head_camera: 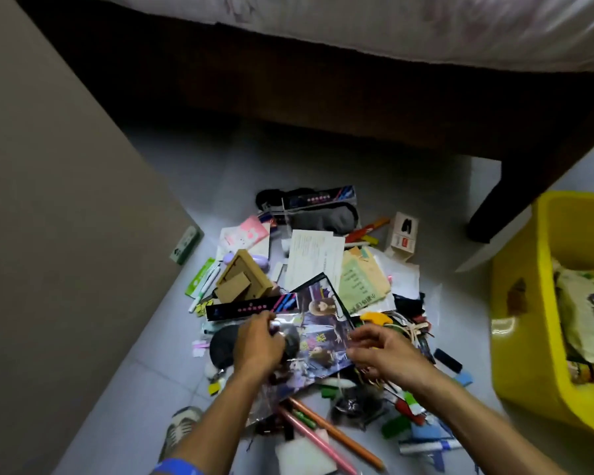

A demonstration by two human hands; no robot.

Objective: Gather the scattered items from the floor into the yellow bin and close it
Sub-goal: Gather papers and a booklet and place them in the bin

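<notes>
The yellow bin (542, 303) stands open at the right edge of the view, cut off there, with a pale printed bag (587, 313) and other things lying inside it; no lid can be made out. To its left the scattered items (323, 269) lie in a heap on the floor (172, 337): papers, a cardboard frame (242, 277), a small white box (402, 234), a grey sock, pens and long pink and orange sticks nearest the person. Both hands are over the near part of the heap, on a glossy printed sheet (323, 334). The left hand (259, 344) has its fingers curled round the sheet's left edge, gripping it; the right hand (381, 351) has curled fingers at the sheet's right edge, though whether they pinch it or only touch it is hard to tell through the blur. Much under the hands is hidden. The floor is pale grey tile; a dark bed frame (323, 97) with a light cover crosses the top, and a beige wall (48, 200) runs down the left.
</notes>
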